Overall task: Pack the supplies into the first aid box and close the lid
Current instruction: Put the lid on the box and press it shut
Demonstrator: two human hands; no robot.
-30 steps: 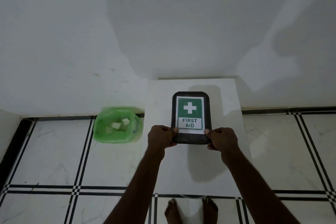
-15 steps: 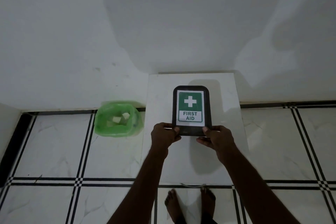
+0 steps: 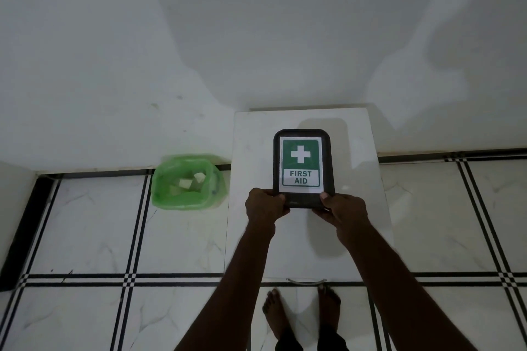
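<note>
The first aid box [image 3: 302, 164] is black with a green and white "FIRST AID" label on its closed lid. It is over the middle of a small white table [image 3: 251, 236], held at its near end. My left hand [image 3: 265, 205] grips the near left corner. My right hand [image 3: 340, 208] grips the near right corner. No loose supplies are in view, and the box's inside is hidden.
A bin lined with a green bag [image 3: 186, 181] stands on the floor left of the table, with white scraps inside. The table stands against a white wall. My bare feet [image 3: 299, 313] are on the tiled floor below the table's near edge.
The box and both hands have shifted slightly farther from me over the table, and my right hand's grip moved round the near corner. The lid stays closed.
</note>
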